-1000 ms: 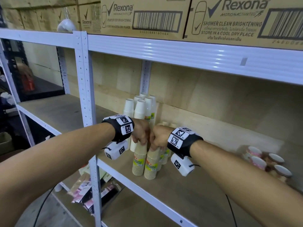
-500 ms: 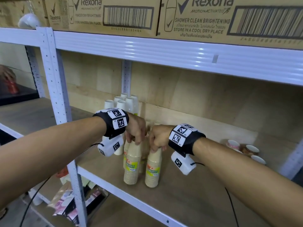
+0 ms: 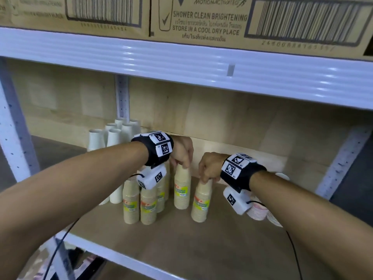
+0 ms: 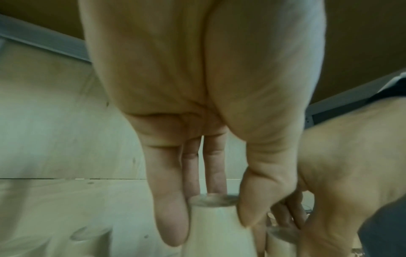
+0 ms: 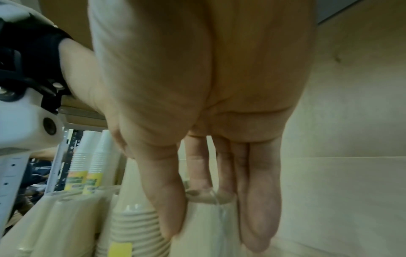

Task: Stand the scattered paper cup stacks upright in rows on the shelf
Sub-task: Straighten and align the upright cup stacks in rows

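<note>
Two tan paper cup stacks with yellow-green labels stand upright on the wooden shelf (image 3: 201, 249). My left hand (image 3: 182, 158) grips the top of the left stack (image 3: 182, 190), with fingers and thumb round its narrow end (image 4: 214, 200). My right hand (image 3: 207, 172) grips the top of the right stack (image 3: 200, 205) in the same way (image 5: 208, 196). To the left stand more tan stacks (image 3: 148, 205) in a group, with white cup stacks (image 3: 113, 138) behind them.
Pink-rimmed cup stacks (image 3: 259, 210) lie on their sides at the right under my right forearm. A white metal upright (image 3: 14, 126) stands at the left, a beam with cardboard boxes (image 3: 201, 21) overhead. The shelf's white front edge (image 3: 113, 257) runs below.
Both hands have carried their stacks to the right, away from the standing group, and spread apart. The two stacks now stand separately on the shelf.
</note>
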